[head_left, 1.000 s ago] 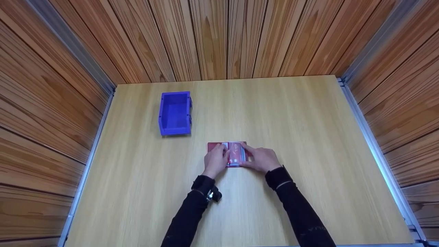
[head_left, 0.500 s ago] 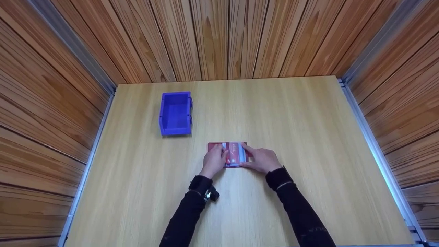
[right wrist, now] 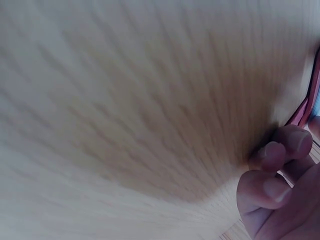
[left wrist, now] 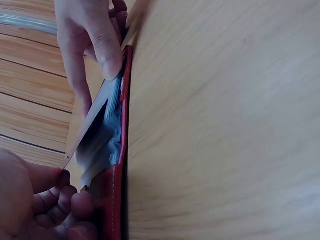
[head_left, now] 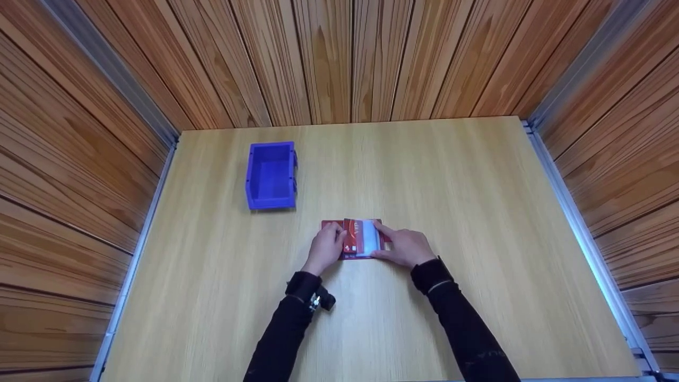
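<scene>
Left fingers (left wrist: 47, 177) pinch a red card (head_left: 350, 236) partly inside the wallet (left wrist: 115, 187) right fingers (left wrist: 106, 52) grip.

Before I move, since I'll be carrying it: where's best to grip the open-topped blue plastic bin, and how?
Probably pinch the bin by its near wall, from above: it sits opening upward, rim exposed, and that wall lies nearest the left hand.
</scene>
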`<state>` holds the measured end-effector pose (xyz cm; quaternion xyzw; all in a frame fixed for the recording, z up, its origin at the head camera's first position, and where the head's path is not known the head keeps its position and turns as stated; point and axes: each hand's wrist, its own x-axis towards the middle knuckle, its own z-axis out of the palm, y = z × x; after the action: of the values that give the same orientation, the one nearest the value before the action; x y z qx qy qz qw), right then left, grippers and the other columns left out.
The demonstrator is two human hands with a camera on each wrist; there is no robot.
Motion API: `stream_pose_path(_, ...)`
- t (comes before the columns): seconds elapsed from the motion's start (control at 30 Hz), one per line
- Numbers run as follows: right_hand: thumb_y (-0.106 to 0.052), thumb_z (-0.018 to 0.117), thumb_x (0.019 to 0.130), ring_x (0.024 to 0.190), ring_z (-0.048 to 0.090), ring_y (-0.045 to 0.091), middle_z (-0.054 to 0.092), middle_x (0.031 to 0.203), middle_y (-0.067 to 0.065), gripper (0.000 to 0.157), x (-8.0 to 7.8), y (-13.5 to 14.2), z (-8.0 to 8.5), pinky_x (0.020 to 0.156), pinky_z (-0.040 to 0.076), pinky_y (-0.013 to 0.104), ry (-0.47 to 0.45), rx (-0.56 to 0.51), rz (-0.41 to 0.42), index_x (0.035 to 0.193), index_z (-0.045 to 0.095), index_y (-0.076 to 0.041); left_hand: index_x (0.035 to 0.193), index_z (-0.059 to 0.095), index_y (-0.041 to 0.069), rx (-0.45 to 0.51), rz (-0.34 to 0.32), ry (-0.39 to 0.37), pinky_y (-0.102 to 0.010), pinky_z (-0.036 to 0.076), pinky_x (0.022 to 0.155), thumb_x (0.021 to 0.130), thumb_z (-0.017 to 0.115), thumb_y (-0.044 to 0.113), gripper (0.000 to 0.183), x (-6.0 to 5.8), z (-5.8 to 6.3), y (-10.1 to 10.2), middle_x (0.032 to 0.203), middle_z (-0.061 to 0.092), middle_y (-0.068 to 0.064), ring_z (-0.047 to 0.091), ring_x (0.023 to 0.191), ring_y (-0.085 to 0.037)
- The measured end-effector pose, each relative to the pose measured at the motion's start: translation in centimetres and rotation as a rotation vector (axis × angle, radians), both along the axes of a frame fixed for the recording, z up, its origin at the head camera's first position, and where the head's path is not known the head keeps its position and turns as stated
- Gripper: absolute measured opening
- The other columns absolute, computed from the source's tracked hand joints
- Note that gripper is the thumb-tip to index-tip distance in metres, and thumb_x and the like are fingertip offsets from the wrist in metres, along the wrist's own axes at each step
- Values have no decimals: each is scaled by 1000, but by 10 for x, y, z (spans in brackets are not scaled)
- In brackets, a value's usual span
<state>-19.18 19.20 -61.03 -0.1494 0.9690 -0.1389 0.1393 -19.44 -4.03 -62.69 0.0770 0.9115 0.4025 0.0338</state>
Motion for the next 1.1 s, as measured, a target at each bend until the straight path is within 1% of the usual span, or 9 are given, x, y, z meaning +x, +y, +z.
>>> stream_pose_path(0.17,-63,74,87,66,44,19,47,68,0,88,0,-1,1,65,38,34,-12,-6,-10,159,41,-26,96,60,1,20,-7,-14,-42,50,80,105,58,12,14,0,2,-5,91,60,-10,58,84,-24)
stream_pose_path(0.33,-62,74,88,66,43,20,45,68,0,86,0,-1,2,65,36,34,-10,-17,-9,159,42,-26,96,60,0,34,-4,-11,-44,50,83,105,58,10,13,0,4,-12,94,60,-12,59,87,-26)
stream_pose_path(0.47,-63,73,88,66,41,19,39,67,-1,86,1,0,2,66,35,34,-8,-15,-7,159,41,-26,97,59,-1,45,-4,15,-47,50,85,105,57,9,13,0,5,-17,94,60,-13,59,89,-29)
stream_pose_path(0.67,-63,73,87,67,38,19,37,67,-2,86,1,-1,2,66,31,34,-14,-15,-11,159,41,-27,97,58,-1,48,-11,70,-51,50,85,104,58,9,12,2,5,-22,92,60,-15,60,89,-31)
stream_pose_path(0.77,-63,73,87,68,40,19,40,68,-2,87,1,0,1,67,33,34,-20,-14,-14,159,41,-27,96,59,-1,46,-5,63,-50,50,84,104,58,9,12,2,5,-23,92,60,-14,60,88,-30)
stream_pose_path(0.9,-63,73,88,71,45,20,47,70,0,87,0,0,0,71,38,34,-35,-9,-17,160,39,-27,95,59,0,48,2,72,-48,50,82,104,58,9,13,2,4,-24,91,59,-13,59,87,-29)
stream_pose_path(1.1,-64,72,88,72,45,21,49,74,1,88,0,-2,0,73,38,35,-51,-5,-22,160,38,-28,94,59,0,58,15,90,-50,50,83,104,58,10,13,1,7,-28,91,60,-13,59,87,-29)
